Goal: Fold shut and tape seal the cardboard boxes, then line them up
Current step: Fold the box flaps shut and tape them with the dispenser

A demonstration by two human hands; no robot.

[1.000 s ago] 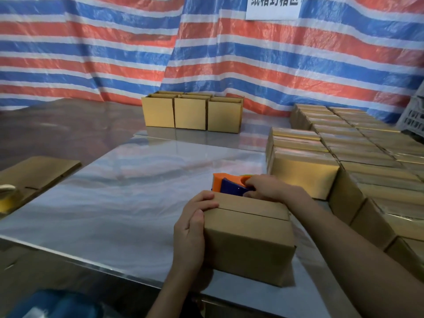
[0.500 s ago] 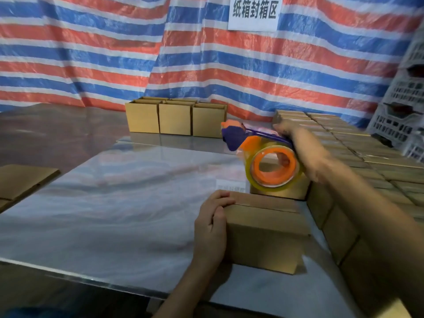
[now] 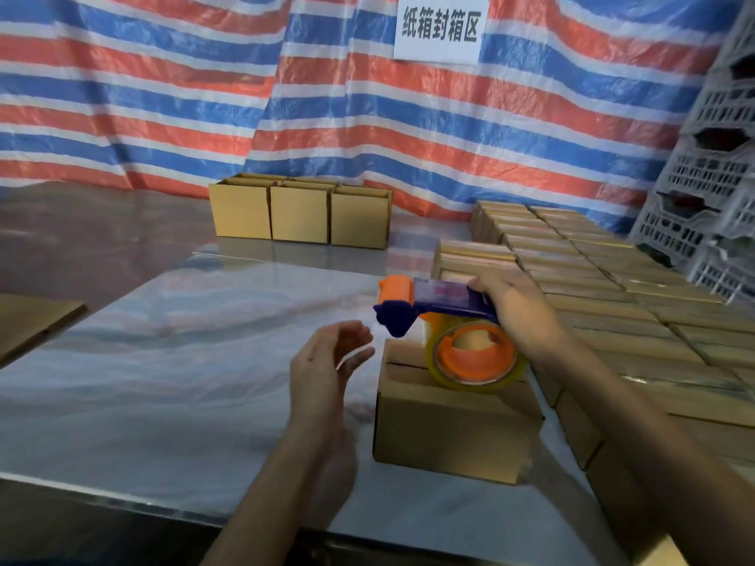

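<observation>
**While the Dispenser Is Over the Box: Sealing Station Status**

While the right hand (image 3: 519, 308) grips the handle of the tape dispenser (image 3: 441, 304), fingers curled round it, the left hand (image 3: 322, 361) is held just left of the cardboard box (image 3: 453, 426), apart from it. Its fingers are spread and loosely extended, palm turned toward the box, and it holds nothing; the fingertips are blurred.

1. Work box. It stands on the reflective table (image 3: 184, 361), near the front edge, directly before the person. The top flaps are folded down, and a seam line shows between them on the left part of the top.
2. Dispenser. The blue and orange body lies roughly level above the far part of the box top, orange roller end pointing left. The tape roll (image 3: 476, 357), clear tape on an orange hub, hangs over the box top. Contact between roll and cardboard cannot be confirmed.
3. Closed boxes (image 3: 613, 288). They are packed in rows along the right side of the table, just beside the work box.
4. Three upright boxes (image 3: 300, 216). They stand side by side at the far end of the table.
5. Surroundings. A flat cardboard piece (image 3: 32, 320) lies at the left edge. A striped red, white and blue tarp (image 3: 163, 96) hangs behind, bearing a white sign (image 3: 441, 26). Grey plastic crates (image 3: 715, 177) are stacked at far right.
</observation>
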